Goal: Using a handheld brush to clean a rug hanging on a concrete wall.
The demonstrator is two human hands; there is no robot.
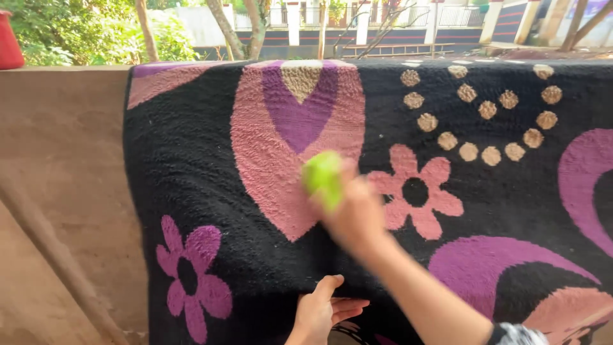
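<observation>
A black rug (191, 147) with pink and purple flower shapes and tan dots hangs over a low concrete wall (64, 140). My right hand (354, 214) is blurred with motion and holds a bright green brush (323, 177) against the pink heart-like shape in the rug's middle. My left hand (319, 313) pinches a fold of the rug at the bottom, just below the right hand.
A red pot (9, 41) stands on the wall's top at the far left. Beyond the wall are green bushes (83, 32), thin tree trunks (249, 29) and a white fence with pillars (357, 16). A bare earthen surface lies at the left.
</observation>
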